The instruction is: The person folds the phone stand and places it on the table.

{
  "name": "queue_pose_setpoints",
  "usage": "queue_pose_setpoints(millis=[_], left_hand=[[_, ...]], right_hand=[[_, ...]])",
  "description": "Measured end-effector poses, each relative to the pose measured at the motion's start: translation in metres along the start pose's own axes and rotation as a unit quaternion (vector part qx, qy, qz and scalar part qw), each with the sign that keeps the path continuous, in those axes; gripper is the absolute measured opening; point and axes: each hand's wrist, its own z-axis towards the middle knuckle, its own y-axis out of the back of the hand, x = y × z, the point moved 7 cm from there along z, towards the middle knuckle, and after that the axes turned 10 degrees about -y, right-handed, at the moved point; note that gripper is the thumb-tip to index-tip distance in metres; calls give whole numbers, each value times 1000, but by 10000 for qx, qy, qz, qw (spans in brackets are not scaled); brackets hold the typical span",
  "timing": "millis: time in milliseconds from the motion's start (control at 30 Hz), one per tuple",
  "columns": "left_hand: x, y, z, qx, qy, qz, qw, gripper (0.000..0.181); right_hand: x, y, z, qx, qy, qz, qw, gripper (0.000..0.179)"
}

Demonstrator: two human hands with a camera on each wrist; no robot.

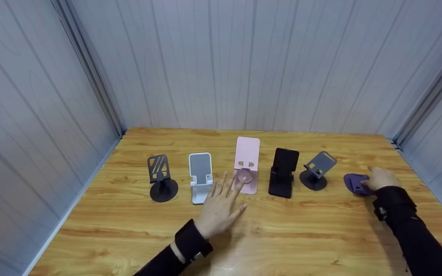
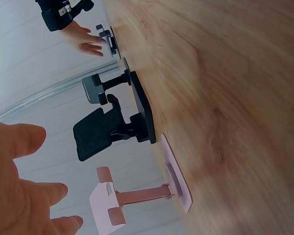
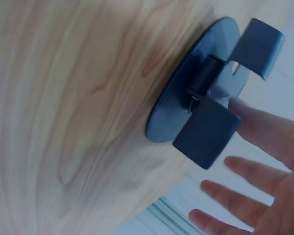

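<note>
Purple stand (image 1: pixel 354 184) was seen folded low at the right end of the row on the wooden worktop (image 1: pixel 282 237), beside a grey stand (image 1: pixel 323 161). It was touched by one digit of the right hand (image 1: pixel 385 179); that grip was wide, the other fingers spread apart. The left hand (image 1: pixel 219 212) was held with its grip likewise wide, fingers splayed, near the pink stand (image 1: pixel 247 151) and white stand (image 1: pixel 200 165).

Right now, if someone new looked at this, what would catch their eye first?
Probably the tall pink stand, third from the left in the row on the wooden table. Then likely the left hand, fingers spread in front of it, and the purple stand, folded low at the row's right end, touched by the right hand.
</note>
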Motion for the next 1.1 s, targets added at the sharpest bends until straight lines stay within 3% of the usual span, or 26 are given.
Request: queue_pose_setpoints(millis=[233,400,600,733,867,1100], left_hand=[[-2,-1,3,1,8,194,9998,65],[-4,-3,7,-3,-35,211,9998,66],[-8,-7,13,52,-68,290,9995,67],[-9,-11,18,116,-43,355,9993,67],[-11,-17,23,220,-86,356,9991,67],[-15,-27,28,454,-173,413,9980,69]], right_hand=[[0,-1,-1,-152,-33,48,9999,74],[5,-9,-2,20,4,140,9999,73],[20,-17,-9,125,279,349,9989,67],[33,-17,-12,112,497,458,9976,73],[45,-16,-14,208,697,834,9939,78],[65,-11,-15,153,1138,1560,9811,70]])
